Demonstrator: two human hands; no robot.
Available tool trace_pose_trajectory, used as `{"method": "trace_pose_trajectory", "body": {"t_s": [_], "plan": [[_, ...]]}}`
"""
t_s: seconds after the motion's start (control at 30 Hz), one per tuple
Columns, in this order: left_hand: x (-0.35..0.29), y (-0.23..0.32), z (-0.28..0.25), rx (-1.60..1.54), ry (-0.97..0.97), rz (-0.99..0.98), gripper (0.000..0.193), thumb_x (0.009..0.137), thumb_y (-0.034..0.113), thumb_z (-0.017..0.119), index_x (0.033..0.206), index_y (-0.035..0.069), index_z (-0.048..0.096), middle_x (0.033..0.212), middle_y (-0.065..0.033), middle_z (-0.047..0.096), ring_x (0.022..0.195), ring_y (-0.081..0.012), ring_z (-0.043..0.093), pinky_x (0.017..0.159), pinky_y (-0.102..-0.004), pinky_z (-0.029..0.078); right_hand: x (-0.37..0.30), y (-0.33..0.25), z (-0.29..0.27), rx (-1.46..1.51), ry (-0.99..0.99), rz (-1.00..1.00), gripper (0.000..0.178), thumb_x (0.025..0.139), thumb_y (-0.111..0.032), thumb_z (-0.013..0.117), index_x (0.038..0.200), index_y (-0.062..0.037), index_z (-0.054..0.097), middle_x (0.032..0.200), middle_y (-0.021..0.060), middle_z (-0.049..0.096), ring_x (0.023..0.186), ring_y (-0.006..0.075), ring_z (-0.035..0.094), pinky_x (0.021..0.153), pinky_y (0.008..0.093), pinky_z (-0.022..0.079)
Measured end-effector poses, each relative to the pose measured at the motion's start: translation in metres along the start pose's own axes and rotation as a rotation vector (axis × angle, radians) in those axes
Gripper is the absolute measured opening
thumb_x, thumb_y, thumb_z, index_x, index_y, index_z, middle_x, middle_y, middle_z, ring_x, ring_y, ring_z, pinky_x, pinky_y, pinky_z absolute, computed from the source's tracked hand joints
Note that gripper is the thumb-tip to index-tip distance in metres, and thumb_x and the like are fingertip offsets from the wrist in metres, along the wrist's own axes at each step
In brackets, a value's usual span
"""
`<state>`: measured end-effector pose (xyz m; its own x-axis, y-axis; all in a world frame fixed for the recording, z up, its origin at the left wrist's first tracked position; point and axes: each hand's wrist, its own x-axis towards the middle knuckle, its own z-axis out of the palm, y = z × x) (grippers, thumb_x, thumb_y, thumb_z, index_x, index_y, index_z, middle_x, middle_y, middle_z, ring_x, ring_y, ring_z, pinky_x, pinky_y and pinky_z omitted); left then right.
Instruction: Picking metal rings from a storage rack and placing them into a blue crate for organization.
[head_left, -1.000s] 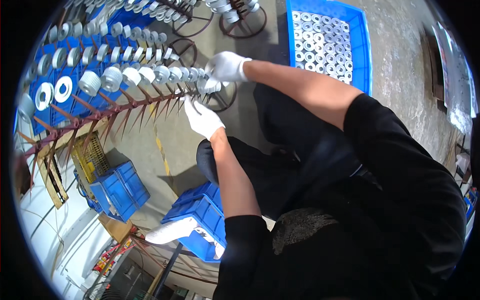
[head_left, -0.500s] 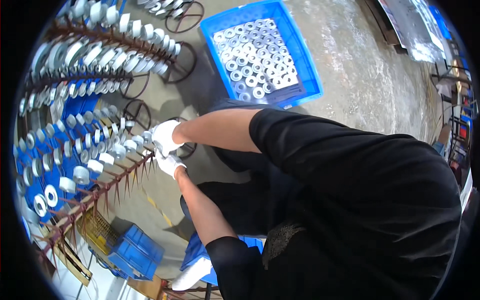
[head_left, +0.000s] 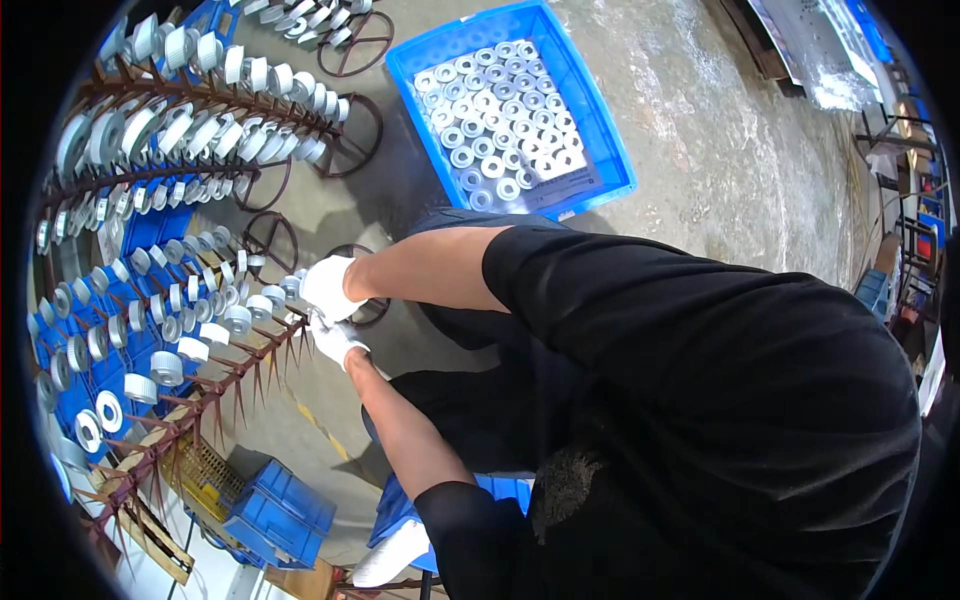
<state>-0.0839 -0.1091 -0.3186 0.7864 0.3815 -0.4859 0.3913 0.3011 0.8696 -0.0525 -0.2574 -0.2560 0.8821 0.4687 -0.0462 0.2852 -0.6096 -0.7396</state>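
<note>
To your left, a yellow basket (head_left: 203,470) sits beside a blue crate (head_left: 285,508); a yellow stripe (head_left: 325,430) marks the floor (head_left: 720,170).

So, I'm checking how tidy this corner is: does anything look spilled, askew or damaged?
Nothing stands out. The rings in the blue bin lie flat, close together; the ribbed pieces sit along the spiked racks, and I see nothing spilled.

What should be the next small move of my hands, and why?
Perhaps shift the left hand slightly toward the nearest bare spike. It meets the right hand at the end of the rack; parts sit on its far side, while near-side spikes look bare. The gloves hide whether anything is held.
</note>
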Motion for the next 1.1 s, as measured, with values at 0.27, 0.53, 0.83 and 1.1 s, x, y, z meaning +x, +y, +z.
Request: {"method": "trace_pose_trajectory", "body": {"t_s": [0.27, 0.53, 0.83, 1.1], "plan": [[0.004, 0.0, -0.007, -0.048, -0.098, -0.004, 0.031, 0.093, 0.015, 0.043, 0.117, 0.001, 0.055, 0.111, -0.0098, 0.06, 0.096, -0.0193, 0.057, 0.082, -0.029, 0.045, 0.002, -0.003, -0.012, -0.032, -0.104, 0.045, 0.024, 0.069, -0.026, 0.064, 0.083, -0.0068, 0.068, 0.081, 0.0101, 0.067, 0.069, 0.0301, 0.061, 0.065, 0.038, 0.051], [0.03, -0.015, -0.022, 0.587, -0.06, 0.283, 0.03, 0.093, 0.019, 0.044, 0.115, 0.002, 0.057, 0.112, -0.0069, 0.06, 0.095, -0.0181, 0.057, 0.082, -0.0279, 0.044, -0.011, 0.005, -0.064, 0.117, -0.152, 0.053, 0.031, 0.067, -0.033, 0.066, 0.08, -0.0048, 0.068, 0.074, 0.0099, 0.067, 0.06, 0.0256, 0.058, 0.063, 0.0375, 0.05], [0.023, 0.001, -0.019, 0.433, -0.195, 0.192, 0.028, 0.091, 0.023, 0.048, 0.11, 0.006, 0.06, 0.108, -0.0034, 0.061, 0.094, -0.0161, 0.057, 0.081, -0.0269, 0.043, -0.159, 0.125, -0.162, 0.409, -0.08, 0.156, 0.022, 0.069, -0.02, 0.063, 0.083, -0.0032, 0.064, 0.067, 0.0076, 0.06, 0.055, 0.0163, 0.052, 0.049, 0.0298, 0.045], [-0.008, 0.019, 0.001, 0.547, -0.045, 0.043, 0.024, 0.09, 0.024, 0.049, 0.109, 0.013, 0.06, 0.108, -0.0016, 0.061, 0.096, -0.0173, 0.056, 0.083, -0.033, 0.042, -0.223, 0.153, -0.1, 0.176, -0.542, 0.739, 0.041, 0.073, -0.039, 0.06, 0.093, -0.004, 0.067, 0.082, 0.0097, 0.065, 0.069, 0.0245, 0.061, 0.062, 0.0365, 0.05]]}}
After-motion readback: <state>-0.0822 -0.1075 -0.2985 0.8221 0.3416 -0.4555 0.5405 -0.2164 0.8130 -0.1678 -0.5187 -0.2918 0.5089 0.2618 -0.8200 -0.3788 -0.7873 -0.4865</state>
